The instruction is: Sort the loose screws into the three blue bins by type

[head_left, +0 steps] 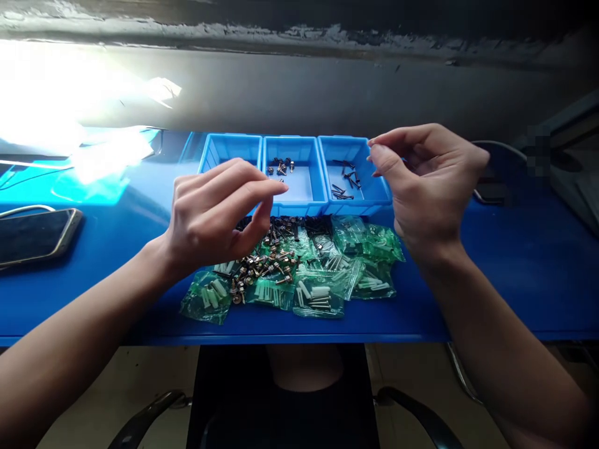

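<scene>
My left hand [219, 209] hovers over the screw pile and the front of the left and middle bins, forefinger stretched out, thumb apart below it, nothing visible between them. Beside the right bin [381, 201], my right hand [425, 168] is raised with thumb and forefinger pinched; whatever they hold is too small to name. Short hex-head screws [282, 167] lie in the middle bin [299, 207]. Dark, thin screws [350, 178] lie in the right bin. The left bin [234, 138] is partly hidden by my left hand. Loose screws [266, 265] are heaped in front.
Green-tinted plastic packets [321, 296] with pale plugs and screws spread along the front of the blue table [505, 287]. A phone [40, 236] with a white cable lies at the left. Behind the bins rises a wall [281, 93]; chair armrests show below.
</scene>
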Motion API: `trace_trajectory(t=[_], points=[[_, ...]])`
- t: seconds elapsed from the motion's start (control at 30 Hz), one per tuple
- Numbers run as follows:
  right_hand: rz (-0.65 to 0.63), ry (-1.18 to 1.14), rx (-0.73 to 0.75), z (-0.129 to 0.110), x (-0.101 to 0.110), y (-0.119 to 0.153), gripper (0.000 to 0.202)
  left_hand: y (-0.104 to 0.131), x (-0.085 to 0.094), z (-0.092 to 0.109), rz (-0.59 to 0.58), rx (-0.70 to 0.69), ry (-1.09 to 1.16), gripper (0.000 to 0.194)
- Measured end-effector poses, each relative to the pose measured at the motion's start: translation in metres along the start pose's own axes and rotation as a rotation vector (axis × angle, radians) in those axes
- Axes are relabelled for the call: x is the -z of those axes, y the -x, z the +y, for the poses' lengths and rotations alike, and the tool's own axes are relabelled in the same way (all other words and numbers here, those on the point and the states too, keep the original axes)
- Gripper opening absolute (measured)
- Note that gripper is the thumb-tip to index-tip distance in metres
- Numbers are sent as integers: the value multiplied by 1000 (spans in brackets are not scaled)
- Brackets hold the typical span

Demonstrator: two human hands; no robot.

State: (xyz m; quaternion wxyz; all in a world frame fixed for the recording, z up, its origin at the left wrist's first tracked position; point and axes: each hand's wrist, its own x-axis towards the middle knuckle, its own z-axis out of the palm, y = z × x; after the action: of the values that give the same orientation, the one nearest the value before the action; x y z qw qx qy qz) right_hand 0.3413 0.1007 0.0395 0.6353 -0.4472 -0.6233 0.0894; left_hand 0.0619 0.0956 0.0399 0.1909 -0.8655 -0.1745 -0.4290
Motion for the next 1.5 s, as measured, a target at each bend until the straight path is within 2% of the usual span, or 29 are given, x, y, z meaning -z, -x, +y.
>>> trace_trajectory(t=[0.13,0.2,0.3,0.37,0.5,0.67,0.83,0.97,1.17,1.37,1.5], points=[[-79,54,119,-11,4,3,14,0,0,-2,3,-94,-19,26],[-243,65,227,-18,7,5,15,0,0,-2,-4,-81,-43,27],[-515,123,471,-26,14,7,16,0,0,-1,-25,-25,-56,25],[-612,216,602,-28,19,7,16,1,0,-1,-16,-5,-57,23],[-793,321,669,-25,25,6,10,2,-2,-1,17,-3,-67,21],[-982,462,701,-23,19,10,16,2,-2,-1,9,-4,-73,19],[-945,535,724,-28,14,14,18,2,-3,0,27,2,-99,19],[-974,593,717,-28,14,17,23,2,-3,1,30,1,-112,20],[-976,534,701,-25,11,18,22,3,-3,2,8,17,-85,18],[-806,340,652,-27,10,21,18,1,-1,0,-8,-42,-109,14],[-717,219,453,-35,5,26,21,1,-4,-1,1,-57,-81,15]])
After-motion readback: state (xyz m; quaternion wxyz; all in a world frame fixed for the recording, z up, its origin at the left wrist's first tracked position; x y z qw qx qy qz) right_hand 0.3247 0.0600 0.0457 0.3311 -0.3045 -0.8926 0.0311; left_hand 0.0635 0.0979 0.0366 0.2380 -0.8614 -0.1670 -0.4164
